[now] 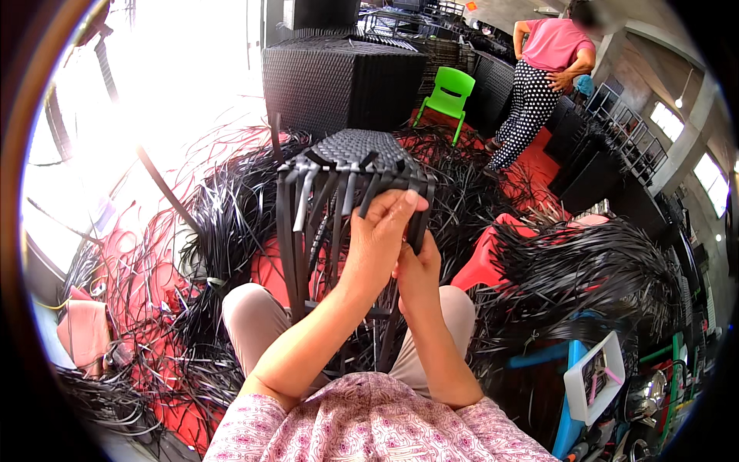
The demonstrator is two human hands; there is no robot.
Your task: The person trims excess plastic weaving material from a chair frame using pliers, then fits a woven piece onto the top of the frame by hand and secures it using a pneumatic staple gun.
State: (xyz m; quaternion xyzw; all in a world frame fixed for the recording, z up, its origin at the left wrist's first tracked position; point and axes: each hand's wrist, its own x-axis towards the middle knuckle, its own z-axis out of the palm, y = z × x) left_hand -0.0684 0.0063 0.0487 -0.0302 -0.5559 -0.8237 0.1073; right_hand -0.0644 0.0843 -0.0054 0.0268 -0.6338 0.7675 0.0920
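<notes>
A black woven frame piece [350, 150] stands between my knees, its top closely woven and loose strip ends hanging over the near edge. At its near right corner my left hand [381, 219] is closed, thumb pressed over a flat black plastic strip [419, 219]. Just below it my right hand [418, 276] is also closed, with fingers around the lower part of the strips by the right leg of the frame. My left forearm crosses in front of the frame. What lies inside the right palm is hidden.
Heaps of loose black strips [585, 269] lie on the red floor covering [158, 362]. A red stool [489, 258] is at the right, a green chair [449, 94] ahead. Dark woven furniture [342, 81] is stacked behind. Another person [539, 85] stands far right. A white-framed tray [594, 377] is lower right.
</notes>
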